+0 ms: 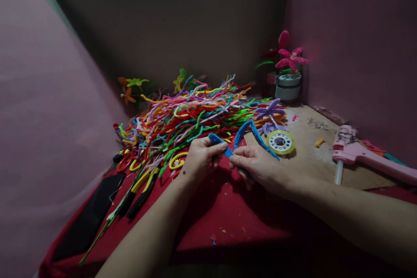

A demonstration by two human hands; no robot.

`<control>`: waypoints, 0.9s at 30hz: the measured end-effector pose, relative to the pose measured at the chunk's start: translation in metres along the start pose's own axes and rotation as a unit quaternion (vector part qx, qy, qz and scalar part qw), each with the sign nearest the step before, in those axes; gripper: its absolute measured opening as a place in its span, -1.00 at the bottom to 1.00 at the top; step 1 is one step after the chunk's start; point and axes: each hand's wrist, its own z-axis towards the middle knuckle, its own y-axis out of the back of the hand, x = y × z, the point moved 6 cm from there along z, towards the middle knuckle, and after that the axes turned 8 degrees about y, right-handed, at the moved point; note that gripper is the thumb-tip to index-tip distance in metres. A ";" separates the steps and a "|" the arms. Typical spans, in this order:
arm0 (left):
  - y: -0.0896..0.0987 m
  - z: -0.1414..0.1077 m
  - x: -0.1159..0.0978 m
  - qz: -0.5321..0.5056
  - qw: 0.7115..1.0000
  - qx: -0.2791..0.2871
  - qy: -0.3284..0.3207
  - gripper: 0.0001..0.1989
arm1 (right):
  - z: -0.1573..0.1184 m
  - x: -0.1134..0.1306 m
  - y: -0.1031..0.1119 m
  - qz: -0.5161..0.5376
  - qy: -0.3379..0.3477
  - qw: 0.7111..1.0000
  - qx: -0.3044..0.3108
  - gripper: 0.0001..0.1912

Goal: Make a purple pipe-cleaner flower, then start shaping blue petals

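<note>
Both hands meet above the red cloth (228, 221), near the middle of the view. A blue fuzzy stem (216, 140) runs between them, its left part folded flat. My left hand (202, 156) pinches it between thumb and fingers. Close beside it, my right hand (252, 163) is closed on the same blue piece near its lower right part. Behind my right hand, another bent blue stem (243, 129) arches up and down to the right; whether it joins the held piece is hidden by the hand.
A large pile of colourful fuzzy stems (192, 113) lies behind the hands. Pliers (143, 189) and a black phone-like slab (89, 215) are at left. A tape roll (280, 142), a pink glue gun (368, 156) and a potted pink flower (289, 87) stand at right.
</note>
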 end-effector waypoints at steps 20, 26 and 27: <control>0.019 -0.008 -0.023 0.058 0.983 -0.123 -0.121 -0.85 | 0.002 0.001 0.004 -0.026 0.007 0.999 -0.032 -0.83; 0.023 -0.003 -0.021 -0.026 0.991 -0.077 -0.103 -0.73 | -0.001 0.002 0.006 -0.046 -0.010 0.998 -0.046 -0.80; 0.020 -0.002 -0.019 -0.021 0.994 -0.059 -0.089 -0.73 | -0.001 0.004 0.007 -0.053 -0.005 0.997 -0.050 -0.79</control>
